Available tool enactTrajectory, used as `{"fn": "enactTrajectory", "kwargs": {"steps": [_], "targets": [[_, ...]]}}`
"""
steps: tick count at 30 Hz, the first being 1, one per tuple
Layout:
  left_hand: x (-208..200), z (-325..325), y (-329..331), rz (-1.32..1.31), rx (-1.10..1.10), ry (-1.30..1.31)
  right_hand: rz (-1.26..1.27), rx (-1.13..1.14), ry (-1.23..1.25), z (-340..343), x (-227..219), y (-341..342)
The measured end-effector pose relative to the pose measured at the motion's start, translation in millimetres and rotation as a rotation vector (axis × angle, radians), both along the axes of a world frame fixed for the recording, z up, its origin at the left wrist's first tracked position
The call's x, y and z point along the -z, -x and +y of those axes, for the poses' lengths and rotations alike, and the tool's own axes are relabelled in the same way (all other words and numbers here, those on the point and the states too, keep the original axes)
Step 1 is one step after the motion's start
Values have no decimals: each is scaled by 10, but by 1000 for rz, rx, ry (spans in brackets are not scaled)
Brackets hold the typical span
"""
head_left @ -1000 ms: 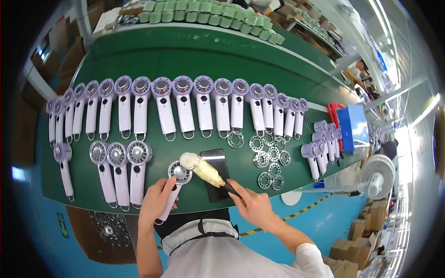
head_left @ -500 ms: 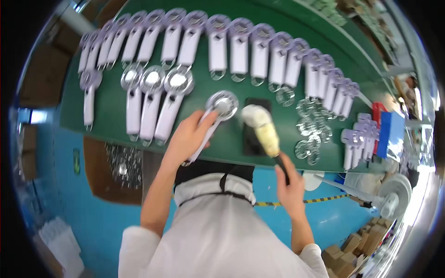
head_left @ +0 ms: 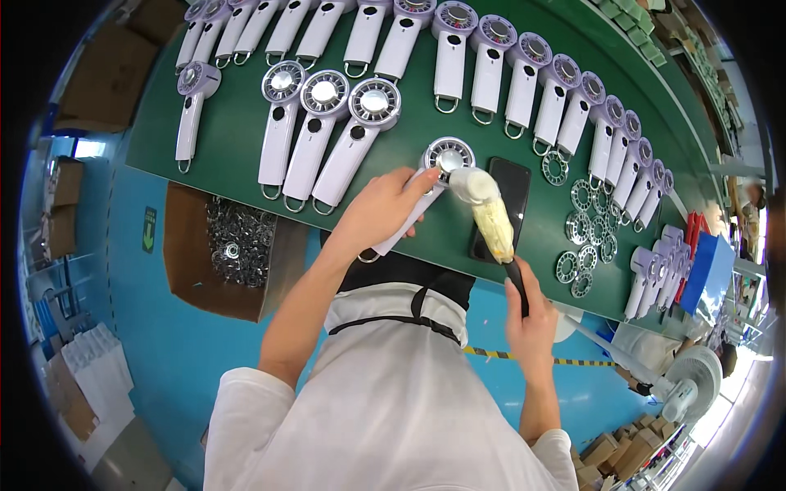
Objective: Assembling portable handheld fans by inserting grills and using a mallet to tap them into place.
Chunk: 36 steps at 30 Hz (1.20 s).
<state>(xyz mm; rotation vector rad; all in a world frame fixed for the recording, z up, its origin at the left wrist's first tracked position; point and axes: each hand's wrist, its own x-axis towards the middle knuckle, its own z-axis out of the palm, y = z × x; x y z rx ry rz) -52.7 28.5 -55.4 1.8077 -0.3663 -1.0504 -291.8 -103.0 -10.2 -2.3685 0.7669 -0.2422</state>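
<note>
My left hand (head_left: pixel 372 214) is wrapped around the handle of a white and lilac handheld fan (head_left: pixel 450 155), its thumb beside the round head with a silver vaned ring. In my right hand (head_left: pixel 534 326) is a mallet (head_left: pixel 494 225), gripped by its black handle; it has a whitish head and a yellow wrapped section. The mallet's head overlaps the lower right edge of the held fan's head; whether they touch I cannot tell. Three similar fans (head_left: pixel 352 164) with silver rings lie to the left. Loose silver rings (head_left: pixel 578 227) lie on the right.
A long row of fans (head_left: pixel 449 74) runs along the far side of the green table (head_left: pixel 237 184). Under the mallet lies a black phone-like slab (head_left: pixel 511 182). More fans (head_left: pixel 643 282) sit near a blue bin (head_left: pixel 708 278). A cardboard box (head_left: pixel 188 270) of metal parts stands below, left.
The view has shifted, so the table things sit farther right. The mallet's head has come closer to the fan in my left hand and now overlaps its rim. Both grips stay the same.
</note>
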Motion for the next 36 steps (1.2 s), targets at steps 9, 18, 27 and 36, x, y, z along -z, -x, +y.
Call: {"fn": "enactTrajectory", "kwargs": {"steps": [9,18,27,36], "targets": [[-361,372,-86,-92,-157,146,-260,732,180,-655,400,802],[131,1523,-1460,-917,-656,46,-97,1017,379,-1414,947,1881],[410,1372,-1728,-963,-524,-171,-52,930,671,-1298,854,1734],[78,1300,-1669,-1133,-552,-316,-58,993,468,-1435,971,1535]]}}
